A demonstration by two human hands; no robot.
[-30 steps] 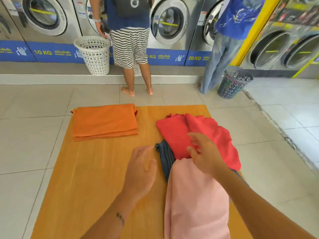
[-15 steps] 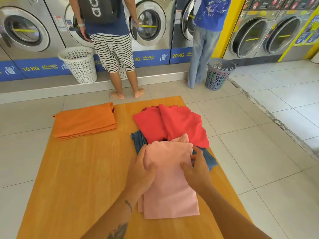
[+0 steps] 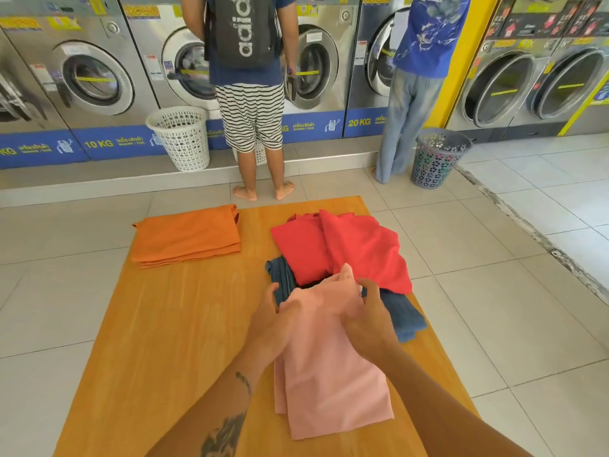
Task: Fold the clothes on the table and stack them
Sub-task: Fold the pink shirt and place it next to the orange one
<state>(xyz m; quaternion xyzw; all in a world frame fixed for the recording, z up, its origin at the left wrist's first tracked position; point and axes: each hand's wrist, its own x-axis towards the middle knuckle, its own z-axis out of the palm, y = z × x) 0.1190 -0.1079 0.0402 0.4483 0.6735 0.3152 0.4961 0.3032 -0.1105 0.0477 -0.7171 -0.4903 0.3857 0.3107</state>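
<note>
A pink cloth [image 3: 333, 374] lies folded lengthwise on the wooden table [image 3: 164, 341], near the front right. My left hand [image 3: 273, 321] grips its far left corner and my right hand [image 3: 369, 318] grips its far right corner; the far edge is lifted a little. Behind it lie a crumpled red garment [image 3: 346, 249] and a blue garment [image 3: 402, 311] partly under both. An orange cloth [image 3: 188, 235] sits folded at the table's far left.
Two people stand at the washing machines beyond the table: one in striped shorts [image 3: 250, 117], one in a blue shirt [image 3: 425, 34]. A white laundry basket [image 3: 181, 136] and a grey basket [image 3: 438, 156] stand on the tiled floor.
Both hands went from hovering over the pile to gripping the pink cloth's far corners. The pink cloth is now shorter and its far edge is raised. The view has tilted up.
</note>
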